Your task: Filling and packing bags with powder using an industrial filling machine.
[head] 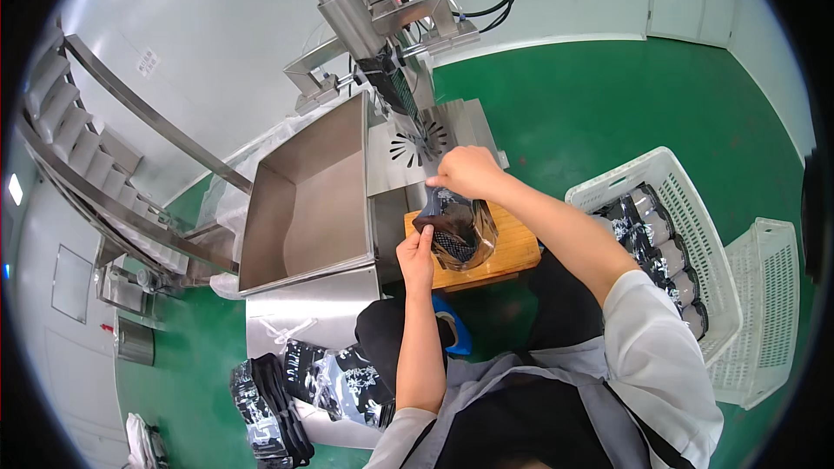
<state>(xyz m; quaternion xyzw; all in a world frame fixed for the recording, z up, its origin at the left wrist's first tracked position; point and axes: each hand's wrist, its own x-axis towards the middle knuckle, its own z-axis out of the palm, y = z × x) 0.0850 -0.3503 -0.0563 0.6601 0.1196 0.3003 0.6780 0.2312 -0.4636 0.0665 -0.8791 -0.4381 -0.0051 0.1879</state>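
A black and clear plastic bag (456, 225) with printed writing rests on a wooden stool top (518, 244) in front of me. Its mouth is spread, and a dark netted pattern shows on it. My left hand (417, 257) pinches the bag's near left edge between thumb and fingers. At the upper end, my right hand (470, 172) is closed on the bag, its fingertips mostly hidden. Just beyond my hands stands a steel filling machine (361, 26). More dark film or bag material (394, 81) hangs at its spout, above a slotted metal plate (397, 172).
Left of the stool is a deep steel bin (326, 215). Flat printed bags (345, 378) lie on a steel surface, with another stack (267, 410) beside them. On the right, a white plastic crate (707, 267) holds several filled packs (671, 260); a second crate (759, 312) adjoins it.
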